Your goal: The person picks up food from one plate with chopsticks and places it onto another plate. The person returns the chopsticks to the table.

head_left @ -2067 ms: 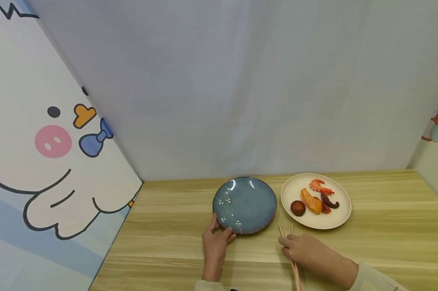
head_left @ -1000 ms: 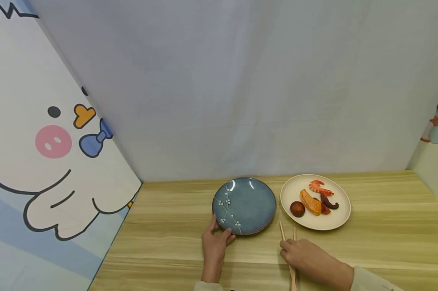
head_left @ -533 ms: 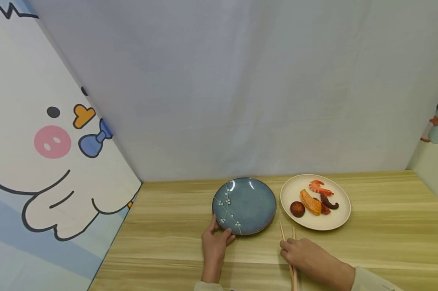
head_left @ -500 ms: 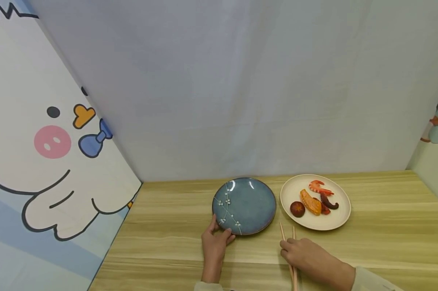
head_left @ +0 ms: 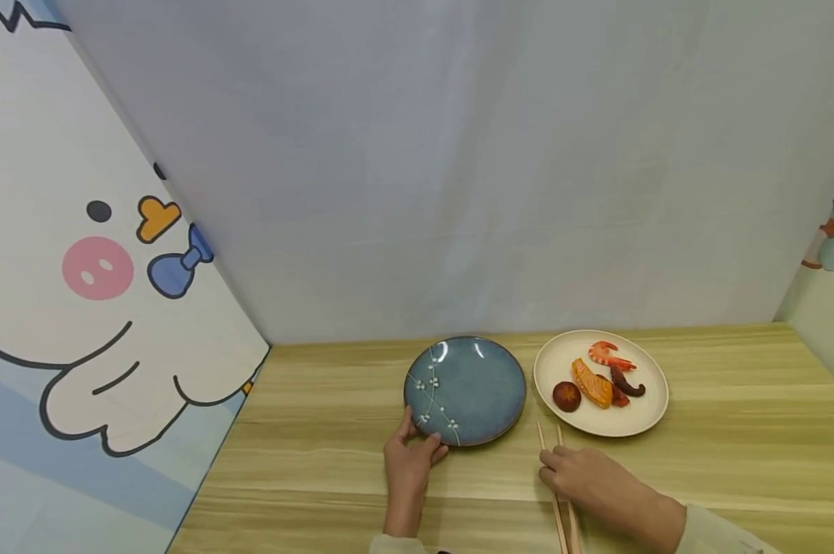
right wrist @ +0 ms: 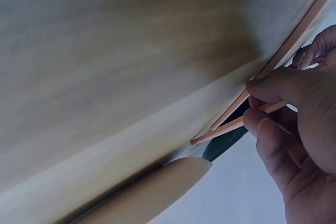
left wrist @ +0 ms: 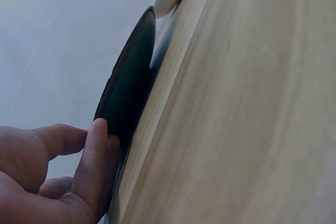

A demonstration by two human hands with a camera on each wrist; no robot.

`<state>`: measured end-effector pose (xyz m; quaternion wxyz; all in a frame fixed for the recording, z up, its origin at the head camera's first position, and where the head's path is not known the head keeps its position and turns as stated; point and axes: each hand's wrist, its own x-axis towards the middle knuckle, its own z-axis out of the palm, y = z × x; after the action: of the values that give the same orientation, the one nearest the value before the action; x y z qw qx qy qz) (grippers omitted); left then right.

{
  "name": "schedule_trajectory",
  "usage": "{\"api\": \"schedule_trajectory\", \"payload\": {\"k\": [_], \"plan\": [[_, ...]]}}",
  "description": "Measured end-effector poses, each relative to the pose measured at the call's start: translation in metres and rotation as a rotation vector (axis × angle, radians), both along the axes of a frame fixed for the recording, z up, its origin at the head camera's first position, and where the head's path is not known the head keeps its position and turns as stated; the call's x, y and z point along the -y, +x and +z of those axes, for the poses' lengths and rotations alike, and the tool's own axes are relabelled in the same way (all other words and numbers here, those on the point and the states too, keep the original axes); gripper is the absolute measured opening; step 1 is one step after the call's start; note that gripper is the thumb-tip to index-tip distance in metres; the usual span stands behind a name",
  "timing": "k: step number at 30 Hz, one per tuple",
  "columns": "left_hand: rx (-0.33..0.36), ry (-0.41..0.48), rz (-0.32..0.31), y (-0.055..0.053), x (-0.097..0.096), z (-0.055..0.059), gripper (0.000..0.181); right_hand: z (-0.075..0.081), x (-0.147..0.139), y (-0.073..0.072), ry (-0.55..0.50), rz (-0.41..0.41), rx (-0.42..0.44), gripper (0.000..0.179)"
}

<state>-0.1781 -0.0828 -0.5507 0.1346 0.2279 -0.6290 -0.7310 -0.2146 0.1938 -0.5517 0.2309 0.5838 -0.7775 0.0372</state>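
In the head view, my left hand (head_left: 408, 468) holds the near left rim of a blue plate (head_left: 475, 392) with white blossoms. Close up in the left wrist view, the fingers (left wrist: 94, 156) meet the plate's dark edge. My right hand (head_left: 593, 481) grips a pair of wooden chopsticks (head_left: 560, 515) between thumb and fingers. Their tips point away from me, slightly apart, short of a cream plate (head_left: 645, 412). On that plate lie a shrimp (head_left: 607, 354), an orange salmon-like piece (head_left: 592, 383), a dark tentacle (head_left: 625, 381), a brown mushroom cap (head_left: 567, 396) and a partly hidden red piece (head_left: 619, 398).
Both plates stand side by side near the back of a wood-grain table (head_left: 313, 462). A pale curtain (head_left: 458, 169) hangs behind it. At the left stands a panel with a cartoon figure (head_left: 64, 308).
My right hand has shifted slightly right and away from me. The chopsticks' near ends have swung right, and the sticks run more evenly apart. My left hand and both plates have stayed put.
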Motion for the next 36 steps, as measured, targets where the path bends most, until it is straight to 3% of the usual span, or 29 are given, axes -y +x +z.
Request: {"api": "schedule_trajectory", "payload": {"k": [5, 14, 22, 36], "plan": [[0.0, -0.008, 0.001, 0.0, -0.0001, 0.0005, 0.084, 0.001, -0.002, -0.0008, -0.025, 0.007, -0.028, 0.03], [-0.012, -0.014, -0.004, -0.0001, -0.0009, 0.0008, 0.083, -0.003, -0.0056, 0.0002, -0.069, 0.017, -0.002, 0.034], [0.0, -0.02, 0.007, 0.0006, -0.0008, -0.0002, 0.084, -0.0053, -0.0089, 0.0009, -0.047, -0.002, 0.033, 0.034], [-0.003, -0.01, 0.004, 0.0005, -0.0011, 0.0005, 0.086, -0.0057, -0.0104, 0.0019, -0.029, 0.009, -0.005, 0.031]]}}
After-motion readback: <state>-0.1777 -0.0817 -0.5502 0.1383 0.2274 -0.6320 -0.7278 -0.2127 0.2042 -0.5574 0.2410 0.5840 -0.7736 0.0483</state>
